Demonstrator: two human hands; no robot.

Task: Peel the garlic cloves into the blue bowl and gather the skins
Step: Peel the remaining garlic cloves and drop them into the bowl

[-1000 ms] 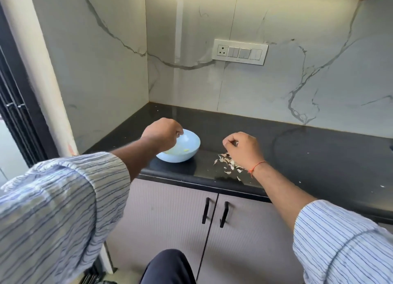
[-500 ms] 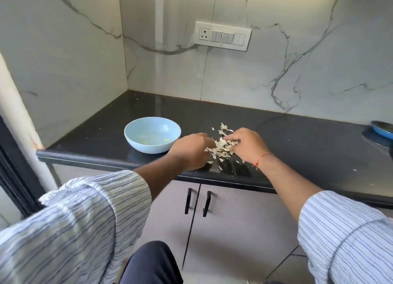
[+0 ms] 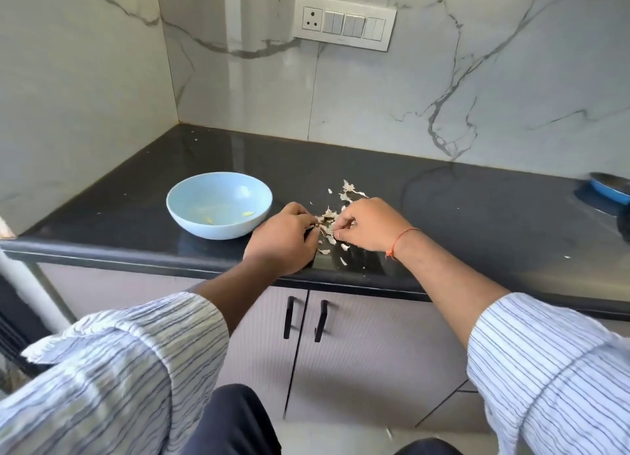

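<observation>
Head view. Both hands worked in the garlic skins [image 3: 329, 221] on the black counter [image 3: 460, 216], just right of the blue bowl [image 3: 218, 204]. Left hand [image 3: 284, 238] had fingers curled into the pile; right hand [image 3: 368, 224] likewise curled, fingertips pinching skins. Whether either held a clove: cannot tell. Bowl held a few pale peeled pieces.

Judgement: gathering step. Best to cup both hands inward and sweep low, since the skins are light and scatter. Stray flakes [image 3: 349, 188] lay farther back, one fleck [image 3: 567, 257] well apart to the right.

Around: blue pan [image 3: 610, 190] at the right edge, switch panel [image 3: 344, 21] on the wall. Nothing blocked the sweep; the counter's front edge was near.
</observation>
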